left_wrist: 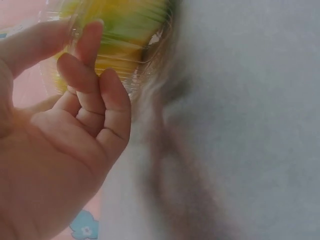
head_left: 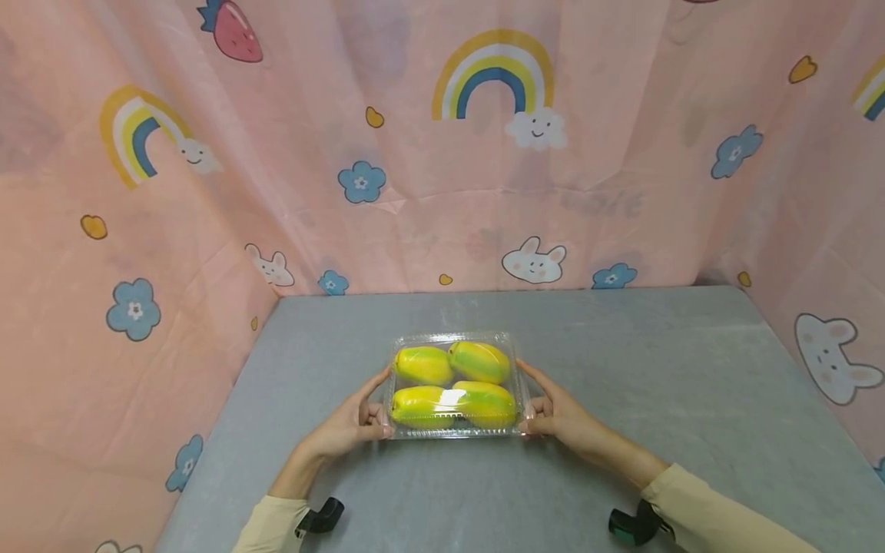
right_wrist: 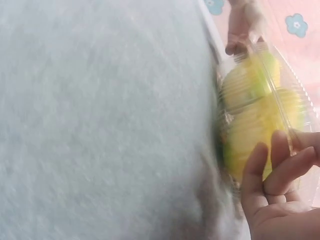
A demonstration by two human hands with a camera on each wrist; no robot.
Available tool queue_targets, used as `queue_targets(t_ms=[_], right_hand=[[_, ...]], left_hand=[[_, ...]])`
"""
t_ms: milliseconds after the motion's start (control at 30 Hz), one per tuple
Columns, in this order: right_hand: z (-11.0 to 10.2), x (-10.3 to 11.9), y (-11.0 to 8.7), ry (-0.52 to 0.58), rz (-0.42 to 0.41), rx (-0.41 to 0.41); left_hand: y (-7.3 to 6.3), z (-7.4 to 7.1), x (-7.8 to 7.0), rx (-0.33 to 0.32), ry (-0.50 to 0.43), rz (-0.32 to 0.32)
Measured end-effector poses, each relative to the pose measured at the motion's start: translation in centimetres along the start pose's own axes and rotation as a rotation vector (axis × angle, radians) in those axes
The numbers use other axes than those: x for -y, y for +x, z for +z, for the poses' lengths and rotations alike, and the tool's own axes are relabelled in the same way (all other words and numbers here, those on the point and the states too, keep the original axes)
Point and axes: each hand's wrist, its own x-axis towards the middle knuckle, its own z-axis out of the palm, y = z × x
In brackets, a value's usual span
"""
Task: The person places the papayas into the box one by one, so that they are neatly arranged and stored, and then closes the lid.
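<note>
A clear plastic clamshell box (head_left: pixel 456 432) with its lid down holds several yellow-green, mango-like fruits (head_left: pixel 482 362) in two rows. My left hand (head_left: pixel 346 426) grips the box's left side, thumb at the near corner and index finger stretched along the edge. On the opposite side, my right hand (head_left: pixel 568 417) holds the box in a mirrored way. The left wrist view shows the ribbed plastic wall (left_wrist: pixel 131 75) against the fingers, the other fingers curled. In the right wrist view, the rim runs between thumb and fingers (right_wrist: pixel 256 165). Whether the box touches the table cannot be told.
A grey table (head_left: pixel 456 499) lies under the hands. Pink printed curtain (head_left: pixel 429 223) stands behind it and along both sides. Black wrist-worn devices (head_left: pixel 323 516) sit at both cuffs, low over the table.
</note>
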Motion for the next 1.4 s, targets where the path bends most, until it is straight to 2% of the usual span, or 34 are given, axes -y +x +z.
queue_targets(t_ms=[233,433,533,633,833,1100,1233,1400], right_hand=[[0.1,0.0,0.0,-0.038,-0.012,0.005],[-0.4,-0.4,0.1,-0.005,-0.034,0.102],[-0.5,-0.5,0.0,0.021,-0.025,0.135],[-0.2,-0.4,-0.1,0.028,-0.023,0.118],[0.5,-0.2,-0.1,-0.028,-0.028,0.039],[0.0,-0.6,0.0,-0.042,-0.077,0.070],[-0.5,-1.0,0.1,-0.053,-0.060,0.077],[-0.6,-0.8,0.3,-0.126,-0.029,0.010]], left_hand=[[-0.2,-0.2,-0.4,-0.026,0.015,-0.067],[-0.2,-0.2,-0.5,-0.012,0.015,-0.130],[-0.1,-0.1,-0.6,-0.002,0.006,-0.136],[-0.1,0.0,-0.6,-0.012,0.004,-0.128],[0.0,0.1,-0.5,-0.029,0.010,-0.136],[0.1,-0.2,-0.1,-0.034,0.007,-0.124],[0.3,-0.3,0.0,-0.031,0.039,-0.115],[0.9,-0.1,-0.1,-0.070,0.124,-0.097]])
